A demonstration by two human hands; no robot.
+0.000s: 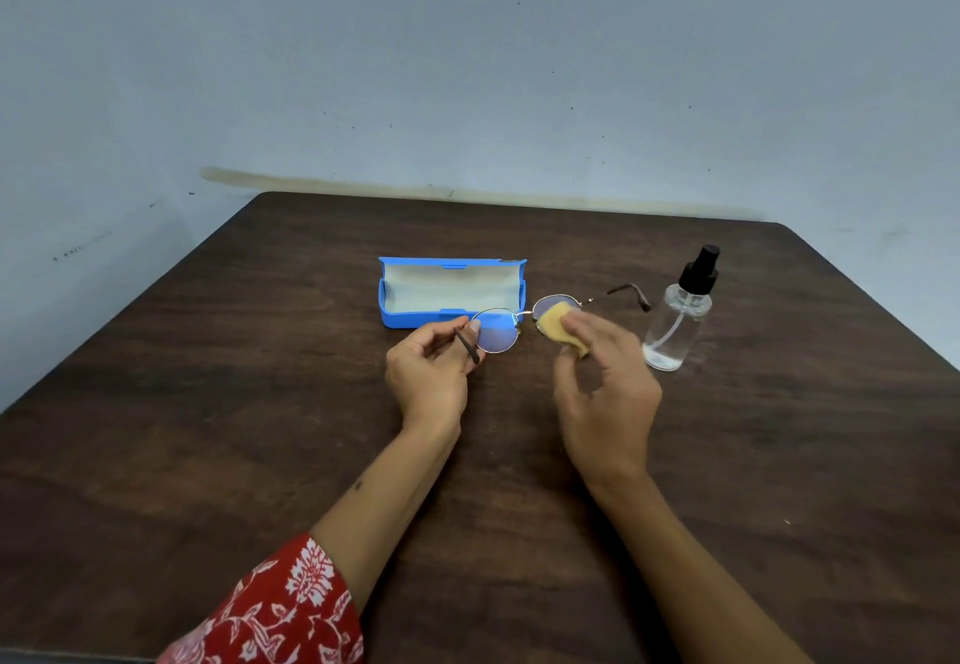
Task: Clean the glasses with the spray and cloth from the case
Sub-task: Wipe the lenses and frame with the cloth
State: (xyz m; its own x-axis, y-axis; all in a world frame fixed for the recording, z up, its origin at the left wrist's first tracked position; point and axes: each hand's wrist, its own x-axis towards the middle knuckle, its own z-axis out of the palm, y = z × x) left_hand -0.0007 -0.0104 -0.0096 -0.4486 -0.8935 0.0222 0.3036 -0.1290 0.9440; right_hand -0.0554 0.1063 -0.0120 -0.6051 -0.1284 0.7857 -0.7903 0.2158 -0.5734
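Note:
Round metal-framed glasses (496,332) hang above the table's middle, temples unfolded. My left hand (428,372) pinches the frame at its left hinge, one dark temple crossing my fingers. My right hand (602,377) pinches a folded yellow cloth (555,324) round the right lens. Behind the glasses lies the blue case (452,291), open, with a pale lining. At the right stands a clear spray bottle (675,320) with a black pump top, untouched by either hand.
The dark wooden table (260,429) reaches back to a pale blue wall (467,66). Its far corners are cut at an angle. A red patterned sleeve (280,611) covers my left forearm at the bottom edge.

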